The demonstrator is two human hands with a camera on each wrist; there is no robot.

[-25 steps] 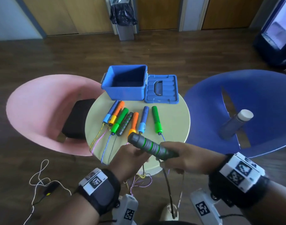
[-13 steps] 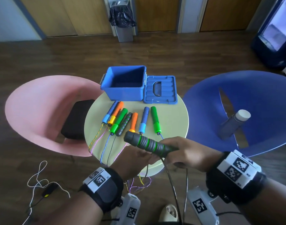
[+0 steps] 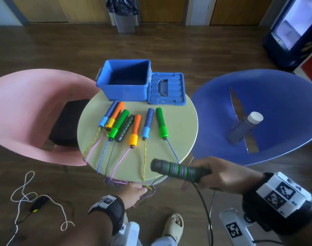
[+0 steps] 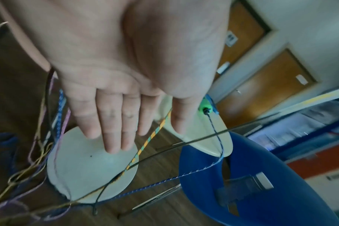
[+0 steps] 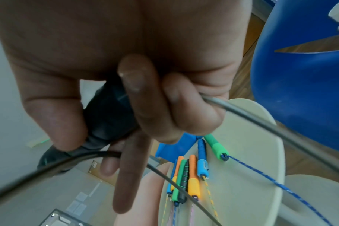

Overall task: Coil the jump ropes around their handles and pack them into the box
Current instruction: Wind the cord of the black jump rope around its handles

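Nearest, the left hand [image 3: 132, 193] hangs below the round table [image 3: 180, 125] edge with fingers [image 4: 110, 126] straight and together, holding nothing, just beside the tangle of hanging cords [image 3: 148, 189]. The right hand [image 3: 220, 176] is curled round one end of the black jump rope handle [image 3: 178, 171]; the ringed grip sticks out past the fingers toward the left, and the black cord [image 3: 204, 206] drops from the fist, with a stretch pinched under the bent fingers [image 5: 186, 107]. Farther on, seven handles [image 3: 132, 125] lie side by side on the table. Beyond them stand the open blue box [image 3: 127, 91] and, touching its right side, the lid [image 3: 166, 91].
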